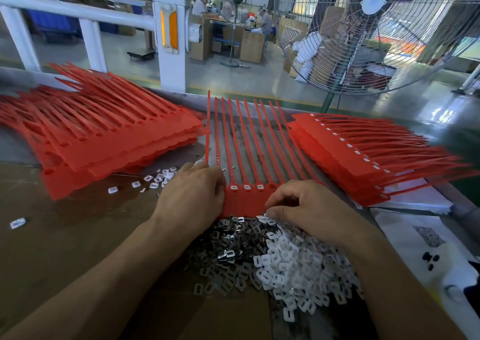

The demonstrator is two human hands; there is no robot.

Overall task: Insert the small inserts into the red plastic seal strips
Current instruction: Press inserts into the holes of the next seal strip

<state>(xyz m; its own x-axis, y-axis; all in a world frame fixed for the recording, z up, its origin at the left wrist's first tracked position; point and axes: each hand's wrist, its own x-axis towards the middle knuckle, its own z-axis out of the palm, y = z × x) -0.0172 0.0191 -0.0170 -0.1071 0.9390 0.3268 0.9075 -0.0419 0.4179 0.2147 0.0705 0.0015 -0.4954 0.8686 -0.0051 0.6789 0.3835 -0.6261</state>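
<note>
Inserts (pixel 293 264), white and metal, lie heaped nearest us, within easy reach of our right hand (pixel 309 210), whose curled fingers pinch at the heap's edge for the next piece. Our left hand (pixel 192 197) lies spread flat on the red strip (pixel 246 199), pinning it for loading; three slots show white. Beyond, an unfilled stack (pixel 104 142) waits left, a finished stack (pixel 363 158) right.

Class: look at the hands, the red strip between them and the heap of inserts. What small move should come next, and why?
Probably the right hand should lift one white insert from the heap at its fingertips and press it into the next socket of the seal strip. Three sockets beside the left hand, which rests on the strip, already show white inserts.
</note>
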